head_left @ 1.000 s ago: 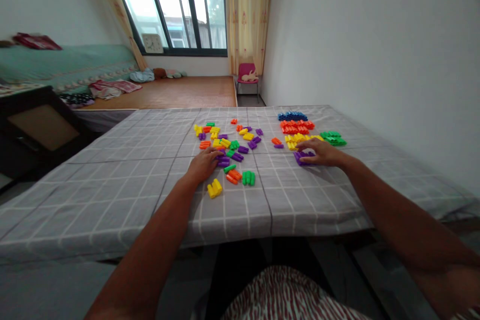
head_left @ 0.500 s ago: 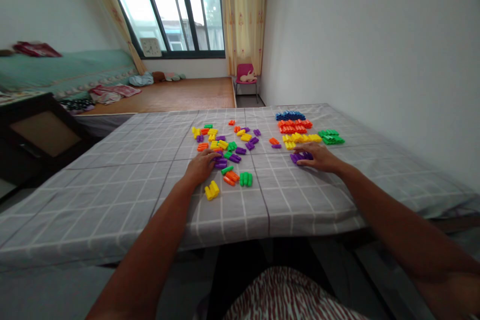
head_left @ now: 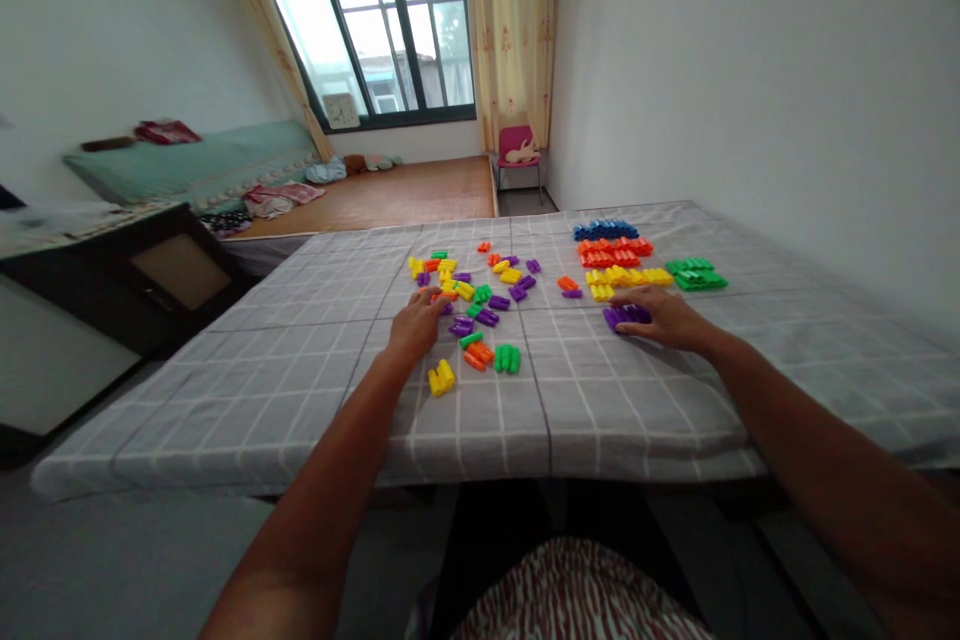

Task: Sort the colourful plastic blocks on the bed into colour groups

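Small plastic pieces like short joined tubes lie on the checked cloth in several colours. My left hand reaches into the loose cluster, its bent fingers closed at a purple piece that they partly cover. An orange piece lies right beside those fingertips. Over on the right, my right hand has thumb and fingers around a short row of purple pieces resting on the cloth. Just beyond it runs a row of yellow pieces. Closer to me are a yellow piece and a green piece.
Behind the yellow row stand orange rows and a blue row; green pieces are grouped to the right. An orange piece lies between cluster and rows. The table's cloth hangs over its front edge.
The view has swung a little left, shifting everything rightward in the picture. My left hand has moved slightly forward within the cluster. The right hand stays at the purple row.
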`<state>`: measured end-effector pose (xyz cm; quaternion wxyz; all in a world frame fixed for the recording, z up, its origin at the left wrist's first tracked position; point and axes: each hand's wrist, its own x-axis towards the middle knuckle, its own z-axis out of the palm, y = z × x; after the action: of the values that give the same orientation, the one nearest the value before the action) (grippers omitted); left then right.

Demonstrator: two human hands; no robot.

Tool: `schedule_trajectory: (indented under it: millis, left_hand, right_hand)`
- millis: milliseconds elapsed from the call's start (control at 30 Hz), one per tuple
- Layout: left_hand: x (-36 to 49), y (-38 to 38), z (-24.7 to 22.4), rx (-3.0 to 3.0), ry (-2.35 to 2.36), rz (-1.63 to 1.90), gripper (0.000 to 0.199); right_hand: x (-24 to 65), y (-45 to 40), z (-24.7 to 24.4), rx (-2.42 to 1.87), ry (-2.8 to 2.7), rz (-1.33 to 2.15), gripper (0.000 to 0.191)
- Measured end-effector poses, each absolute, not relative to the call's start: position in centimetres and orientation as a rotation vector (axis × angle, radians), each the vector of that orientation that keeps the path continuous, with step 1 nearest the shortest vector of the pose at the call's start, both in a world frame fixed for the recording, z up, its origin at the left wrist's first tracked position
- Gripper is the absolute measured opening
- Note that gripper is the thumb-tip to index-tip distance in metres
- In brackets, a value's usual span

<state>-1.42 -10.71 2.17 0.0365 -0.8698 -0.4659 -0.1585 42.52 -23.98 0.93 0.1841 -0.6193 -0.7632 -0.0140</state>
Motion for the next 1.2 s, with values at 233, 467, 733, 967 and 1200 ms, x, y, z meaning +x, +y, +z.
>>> schedule_trajectory:
  millis: [233, 467, 733, 967, 1200]
  left_hand:
    - [3.7, -10.1, 4.2, -2.843, -1.199, -0.339, 0.033]
    - [9.8, -8.3, 4.1, -2.874, -1.119, 0.048, 0.035]
    - [15.8, -11.3, 5.7, -3.177, -1.228, -0.322, 0.034]
    - [21.8, -15.5, 2.5, -3.262, -1.216, -0.38, 0.03]
    - [21.5, -16.0, 3.3, -3.406, -1.095, -0.219, 0.038]
  right_hand:
    - [43.0, -23.5, 1.3, -1.701, -2.307, -0.047, 0.039]
    - [43.2, -23.3, 2.2, -1.694, -2.33, 0.007, 0.037]
    - [43.2, -23.1, 1.5, -1.664, -2.214, 0.041, 0.036]
    - [43.4, -23.8, 1.2, -1.619, -2.179, 0.093, 0.038]
    - [43.7, -23.6, 0.7, -1.571, -2.168, 0.099, 0.038]
